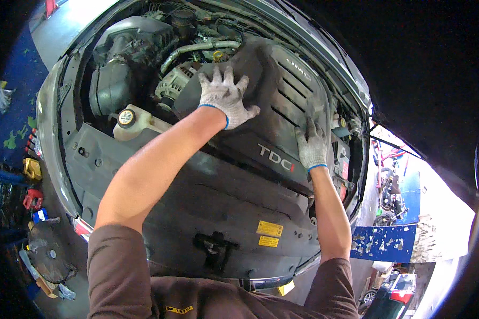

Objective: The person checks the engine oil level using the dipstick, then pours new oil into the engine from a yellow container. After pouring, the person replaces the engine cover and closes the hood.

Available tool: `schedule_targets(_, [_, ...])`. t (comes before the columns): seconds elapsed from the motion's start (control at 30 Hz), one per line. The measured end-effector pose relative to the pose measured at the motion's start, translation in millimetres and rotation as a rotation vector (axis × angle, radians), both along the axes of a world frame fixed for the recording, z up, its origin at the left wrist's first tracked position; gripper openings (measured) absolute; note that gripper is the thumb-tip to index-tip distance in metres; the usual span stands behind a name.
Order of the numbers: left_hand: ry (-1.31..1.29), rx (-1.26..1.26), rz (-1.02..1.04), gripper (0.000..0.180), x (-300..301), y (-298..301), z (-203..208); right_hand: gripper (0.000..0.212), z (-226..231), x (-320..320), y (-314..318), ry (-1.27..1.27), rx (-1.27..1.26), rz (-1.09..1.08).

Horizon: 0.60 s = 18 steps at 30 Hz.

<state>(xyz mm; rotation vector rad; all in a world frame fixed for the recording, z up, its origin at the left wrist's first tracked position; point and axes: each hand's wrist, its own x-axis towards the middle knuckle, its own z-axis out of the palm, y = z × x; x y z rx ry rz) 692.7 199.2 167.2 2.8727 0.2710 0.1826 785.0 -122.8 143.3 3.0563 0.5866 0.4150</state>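
A black plastic engine cover lies over the middle of the engine, with slots and raised lettering on its top. My left hand, in a grey knit glove with a blue cuff, rests on the cover's left part, its fingers spread. On the cover's right side lies my right hand, gloved the same way, palm down with fingers stretched out. Neither hand holds anything. Left of the cover sit a metal alternator and a cream reservoir with a black cap. A yellow ring handle shows beyond my left hand.
A black air filter box stands at the far left of the bay. The front panel carries yellow labels. The raised dark hood hangs at right. Beside the car are a yellow jug and a round fan unit.
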Motion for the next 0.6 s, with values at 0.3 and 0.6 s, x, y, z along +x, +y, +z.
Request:
schedule_targets(0.3, [-0.068,-0.039,0.02,0.089,-1.4,-3.2,-5.9,0.078,6.3,-8.7,5.0,-0.042,-0.005,0.022])
schedule_targets(0.6, [-0.069,-0.037,-0.014,0.092,-3.5,0.8,-9.1,0.081,1.8,-9.1,4.4,-0.061,-0.048,-0.027])
